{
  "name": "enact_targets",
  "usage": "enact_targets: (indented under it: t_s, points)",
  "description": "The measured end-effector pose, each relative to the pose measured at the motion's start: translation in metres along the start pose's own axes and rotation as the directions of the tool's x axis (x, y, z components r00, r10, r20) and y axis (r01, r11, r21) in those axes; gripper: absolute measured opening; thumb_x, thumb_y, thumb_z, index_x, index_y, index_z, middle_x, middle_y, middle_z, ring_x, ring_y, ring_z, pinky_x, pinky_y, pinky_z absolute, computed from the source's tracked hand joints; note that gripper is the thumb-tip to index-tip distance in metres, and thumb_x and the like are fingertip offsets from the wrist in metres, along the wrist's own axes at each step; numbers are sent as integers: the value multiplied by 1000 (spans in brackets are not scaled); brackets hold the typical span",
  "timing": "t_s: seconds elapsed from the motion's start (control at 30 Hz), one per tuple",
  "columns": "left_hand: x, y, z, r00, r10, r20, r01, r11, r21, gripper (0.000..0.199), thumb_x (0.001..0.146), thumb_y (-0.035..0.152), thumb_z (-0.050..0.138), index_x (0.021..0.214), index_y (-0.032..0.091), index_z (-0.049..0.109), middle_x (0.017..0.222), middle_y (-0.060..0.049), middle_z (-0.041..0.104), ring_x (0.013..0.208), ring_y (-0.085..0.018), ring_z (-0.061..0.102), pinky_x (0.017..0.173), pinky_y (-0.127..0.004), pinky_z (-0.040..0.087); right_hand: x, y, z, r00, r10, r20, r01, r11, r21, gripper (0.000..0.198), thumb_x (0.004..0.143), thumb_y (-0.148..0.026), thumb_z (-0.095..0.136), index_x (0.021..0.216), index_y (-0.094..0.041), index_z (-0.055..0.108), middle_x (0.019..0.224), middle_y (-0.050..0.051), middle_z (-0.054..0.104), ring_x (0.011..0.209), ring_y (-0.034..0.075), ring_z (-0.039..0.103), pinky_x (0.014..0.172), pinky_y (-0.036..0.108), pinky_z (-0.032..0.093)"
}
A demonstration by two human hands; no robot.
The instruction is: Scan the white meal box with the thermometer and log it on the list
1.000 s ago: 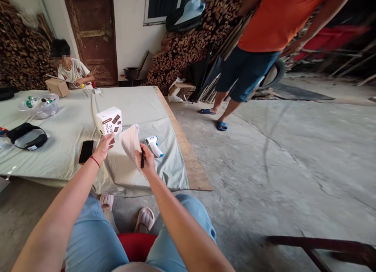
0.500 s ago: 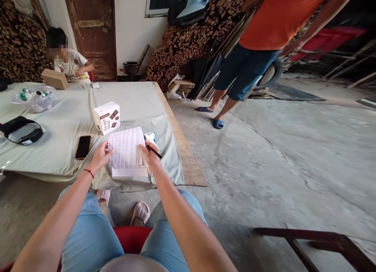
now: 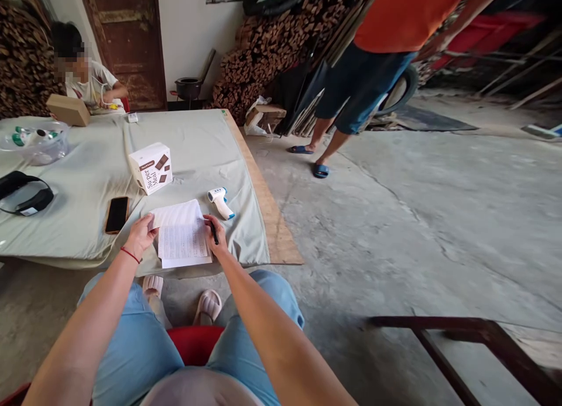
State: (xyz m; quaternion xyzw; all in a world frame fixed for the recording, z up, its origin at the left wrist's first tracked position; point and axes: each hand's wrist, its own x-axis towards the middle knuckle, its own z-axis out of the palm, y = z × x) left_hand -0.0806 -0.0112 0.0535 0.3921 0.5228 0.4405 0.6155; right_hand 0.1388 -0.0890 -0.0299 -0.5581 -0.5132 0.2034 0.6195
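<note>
My left hand [image 3: 141,233] pinches the left edge of a handwritten paper sheet [image 3: 175,213], which is bent up and away from me. Under it, at the table's near edge, lies another written sheet [image 3: 183,242] with white paper showing below. In my right hand [image 3: 216,236] is a black pen [image 3: 213,233], and its fingers are at the papers' right edge; whether they also grip the raised sheet I cannot tell. Just beyond that hand lies a white and blue infrared thermometer [image 3: 220,202]. A white box [image 3: 151,168] stands behind the papers, and a phone [image 3: 117,215] rests to their left.
The cloth-covered table [image 3: 197,160] has a bare wooden edge [image 3: 267,219] on its right. A black headset [image 3: 26,194], a plastic tub of bottles [image 3: 46,145] and a cardboard box [image 3: 69,110] are at the left. One person [image 3: 94,81] sits opposite; another [image 3: 386,49] stands at the right.
The top sheet has tipped back and up, uncovering the written sheet below. The pen now points more toward me. The thermometer shows fully, and the view has shifted slightly.
</note>
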Motion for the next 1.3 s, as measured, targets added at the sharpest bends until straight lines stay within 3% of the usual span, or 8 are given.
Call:
enact_targets:
  t_s: [0.13, 0.27, 0.37, 0.6, 0.77, 0.87, 1.03, 1.3]
  points:
    - [-14, 1, 4, 982, 190, 0, -181, 935, 306, 81, 56, 37, 86, 127, 20, 52, 138, -15, 55, 130, -33, 52, 102, -46, 46, 2, 4, 0, 998, 52, 22, -53, 997, 57, 37, 78, -44, 50, 105, -19, 56, 70, 1, 61, 61, 16, 55, 63, 34, 49]
    - [-37, -11, 5, 801, 294, 522, -580, 164, 798, 132, 39, 49, 92, 152, 22, 29, 165, -19, 11, 152, -45, 1, 120, -62, 4, 4, 3, 1, 993, 114, -33, -110, 988, 106, 37, 75, -47, 57, 101, -20, 53, 72, 2, 64, 66, 17, 58, 68, 35, 50]
    - [-41, -23, 4, 732, 125, 670, -664, -91, 742, 118, 56, 52, 86, 154, 22, 27, 161, -21, 26, 151, -41, 16, 119, -61, 12, 4, -2, 0, 987, 148, -56, -143, 986, 92, 37, 74, -49, 60, 97, -21, 53, 69, 0, 64, 62, 15, 56, 67, 33, 49]
    - [-21, -23, -1, 730, 179, 659, -681, 117, 723, 57, 77, 44, 71, 127, 19, 60, 134, -15, 63, 125, -31, 58, 106, -41, 43, 2, -14, -8, 987, 154, -46, -149, 984, 95, 34, 79, -49, 53, 96, -19, 57, 67, 0, 61, 64, 16, 55, 69, 33, 47]
    - [-10, -5, -7, 861, 362, 358, -474, 313, 823, 35, 90, 38, 47, 106, 15, 68, 93, -12, 74, 87, -27, 70, 80, -35, 52, 1, -21, -9, 979, 195, 54, -201, 963, 179, 41, 69, -47, 61, 98, -19, 56, 69, -3, 60, 60, 12, 51, 62, 30, 46]
    - [-9, 4, -13, 827, 530, 188, -445, 414, 794, 40, 88, 34, 49, 119, 12, 61, 105, -14, 72, 94, -26, 69, 82, -35, 53, 2, -29, -6, 973, 213, 83, -226, 953, 202, 41, 65, -47, 64, 96, -20, 55, 64, -6, 54, 55, 10, 44, 58, 28, 43]
    - [-27, 0, -25, 623, 678, 391, -659, 185, 729, 57, 89, 23, 50, 145, 17, 41, 142, -18, 53, 119, -26, 61, 85, -35, 54, 13, -62, -2, 985, 168, 40, -172, 974, 145, 34, 67, -43, 64, 94, -21, 58, 73, -1, 59, 61, 13, 49, 61, 29, 44]
    - [-65, -30, -25, 677, 615, 405, -625, 189, 757, 37, 89, 20, 49, 118, 26, 72, 151, -12, 45, 128, -34, 56, 84, -38, 56, 18, -142, -2, 986, -132, 97, 153, 955, -254, 23, 80, -23, 50, 101, -25, 58, 76, 2, 62, 62, 18, 55, 58, 27, 36]
